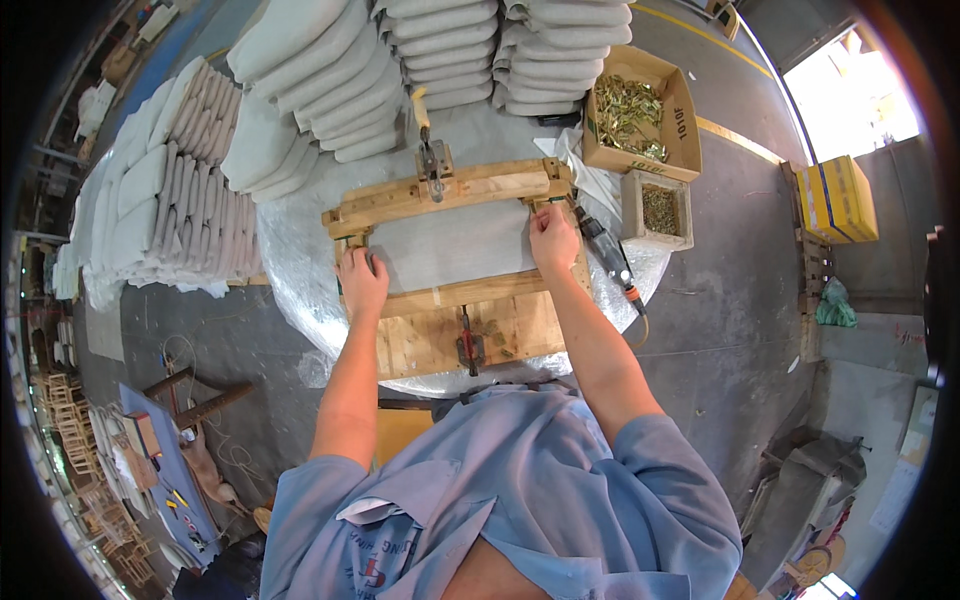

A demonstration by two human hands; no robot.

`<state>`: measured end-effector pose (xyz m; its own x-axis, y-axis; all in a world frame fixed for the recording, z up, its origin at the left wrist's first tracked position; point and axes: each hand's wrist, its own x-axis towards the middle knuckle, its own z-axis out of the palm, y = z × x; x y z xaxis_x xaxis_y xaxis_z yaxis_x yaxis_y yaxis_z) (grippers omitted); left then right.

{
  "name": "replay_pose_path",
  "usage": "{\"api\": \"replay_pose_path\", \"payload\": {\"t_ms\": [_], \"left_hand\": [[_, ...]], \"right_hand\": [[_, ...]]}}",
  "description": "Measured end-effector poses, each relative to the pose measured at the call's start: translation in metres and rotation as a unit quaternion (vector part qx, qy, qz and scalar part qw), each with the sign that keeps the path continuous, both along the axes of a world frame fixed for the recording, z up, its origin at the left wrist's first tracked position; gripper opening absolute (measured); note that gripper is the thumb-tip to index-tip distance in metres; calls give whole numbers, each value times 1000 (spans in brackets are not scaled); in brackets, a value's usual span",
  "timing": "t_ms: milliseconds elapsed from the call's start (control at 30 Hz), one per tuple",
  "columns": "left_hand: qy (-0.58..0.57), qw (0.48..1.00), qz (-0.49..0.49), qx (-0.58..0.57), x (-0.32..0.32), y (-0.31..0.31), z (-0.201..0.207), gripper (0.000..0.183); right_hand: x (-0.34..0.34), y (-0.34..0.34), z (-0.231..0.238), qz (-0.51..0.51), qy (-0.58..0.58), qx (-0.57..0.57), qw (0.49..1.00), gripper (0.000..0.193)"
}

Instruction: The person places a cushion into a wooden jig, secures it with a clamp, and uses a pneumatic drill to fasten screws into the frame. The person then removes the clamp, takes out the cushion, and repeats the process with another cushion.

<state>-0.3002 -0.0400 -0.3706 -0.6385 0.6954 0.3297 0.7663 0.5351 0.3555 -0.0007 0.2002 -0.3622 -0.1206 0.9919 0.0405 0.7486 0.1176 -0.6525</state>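
Note:
In front of me a wooden jig holds a light grey cloth-covered panel. One toggle clamp sits on its far rail, and a red-handled toggle clamp on its near board. At the panel's left end my left hand has its fingers curled down by a small metal piece at the corner. My right hand is pinched at the far right corner, beside another small metal piece. What the fingertips grip is hidden. A power screwdriver lies just right of the jig.
Stacks of grey padded panels rise behind the jig, with more stacked panels at left. A cardboard box of brass-coloured hardware and a wooden box of screws stand at far right. Plastic wrap covers the worktable.

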Motion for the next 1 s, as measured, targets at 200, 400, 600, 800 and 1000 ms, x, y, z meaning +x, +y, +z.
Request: {"api": "replay_pose_path", "payload": {"t_ms": [200, 400, 600, 800, 1000], "left_hand": [[-41, 999, 1, 4, 3, -4, 17, 26], [-36, 999, 1, -6, 3, -1, 6, 27], [26, 999, 6, 37, 2, -5, 4, 25], [-91, 994, 14, 61, 5, -5, 19, 28], [-113, 971, 18, 210, 63, -22, 26, 22]], "right_hand": [[14, 0, 6, 10, 214, -7, 977, 13], [119, -15, -6, -115, 73, 134, 982, 34], [160, -23, -12, -70, -148, 2, 986, 87], [163, 20, -3, -33, -213, -96, 972, 86], [205, 13, -20, -48, -9, -262, 964, 73]]}}
